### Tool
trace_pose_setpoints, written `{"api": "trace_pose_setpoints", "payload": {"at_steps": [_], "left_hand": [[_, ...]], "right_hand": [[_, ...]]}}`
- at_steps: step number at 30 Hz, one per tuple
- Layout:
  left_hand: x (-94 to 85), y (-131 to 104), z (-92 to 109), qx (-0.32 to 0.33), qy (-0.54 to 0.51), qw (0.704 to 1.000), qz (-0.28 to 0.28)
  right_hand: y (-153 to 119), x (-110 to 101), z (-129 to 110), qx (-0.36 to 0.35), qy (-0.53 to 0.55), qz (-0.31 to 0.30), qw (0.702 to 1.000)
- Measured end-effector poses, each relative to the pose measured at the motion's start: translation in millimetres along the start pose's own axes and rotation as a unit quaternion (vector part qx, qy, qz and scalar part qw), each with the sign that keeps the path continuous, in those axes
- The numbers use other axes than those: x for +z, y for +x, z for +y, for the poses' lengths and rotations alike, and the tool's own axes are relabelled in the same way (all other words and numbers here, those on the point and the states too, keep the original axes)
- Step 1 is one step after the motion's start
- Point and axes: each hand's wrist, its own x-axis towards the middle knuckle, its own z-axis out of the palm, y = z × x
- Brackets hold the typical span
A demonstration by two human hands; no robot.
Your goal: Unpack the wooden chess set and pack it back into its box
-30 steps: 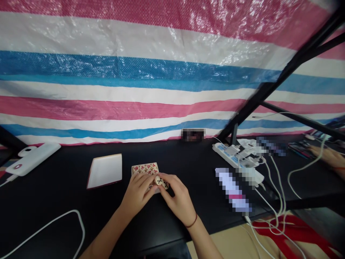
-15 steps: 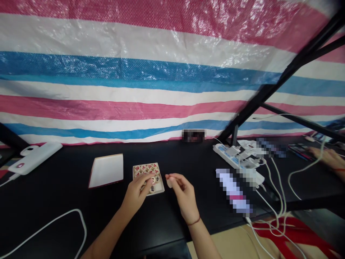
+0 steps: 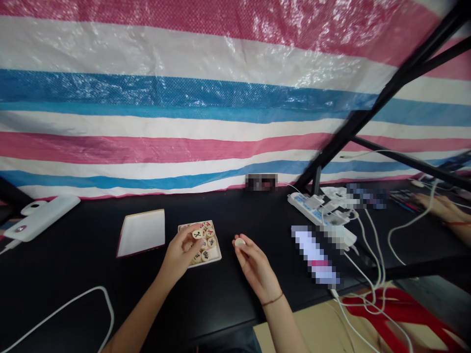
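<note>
- Left hand [image 3: 176, 252] pinches black-marked xiangqi piece [image 3: 197, 234], box [image 3: 214, 252] just beneath; grip edges only.
- Right hand [image 3: 257, 267] pinches blank-faced disc [image 3: 240, 242], box leftward; squeeze lightly.

Striped sheet [image 3: 184, 90]: woven plastic, glossy and creased. Desk [image 3: 257, 211]: smooth black, low sheen. Round pieces [image 3: 197, 234]: smooth, wood- or plastic-like. Lid [image 3: 143, 233]: matt, card-like inner face. Power strip [image 3: 304, 208]: smooth white plastic.

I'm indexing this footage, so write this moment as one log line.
left hand: black-marked xiangqi piece, over box | right hand: another piece, blank side showing | box: partly filled | lid: left of box
</note>
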Motion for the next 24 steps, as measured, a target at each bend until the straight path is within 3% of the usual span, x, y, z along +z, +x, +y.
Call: {"api": "trace_pose_setpoints", "payload": {"at_steps": [5,11,17,24], "left_hand": [[-4.0,1.5,0.8,0.04,0.039,0.998,0.02],[-6.7,0.2,-2.0,0.079,0.167,0.982,0.034],[-7.9,1.0,-3.0,0.179,0.207,0.962,0.022],[-4.7,-2.6,1.4,0.227,0.258,0.939,-0.007]], "right_hand": [[-0.7,0.5,1.5,-0.006,-0.016,-0.019,1.0],[-2.3,3.9,2.9,0.011,-0.003,-0.026,1.0],[-4.3,5.6,4.2,0.004,0.0,-0.044,0.999],[-5.2,3.8,2.4,-0.004,-0.008,-0.092,0.996]]}}
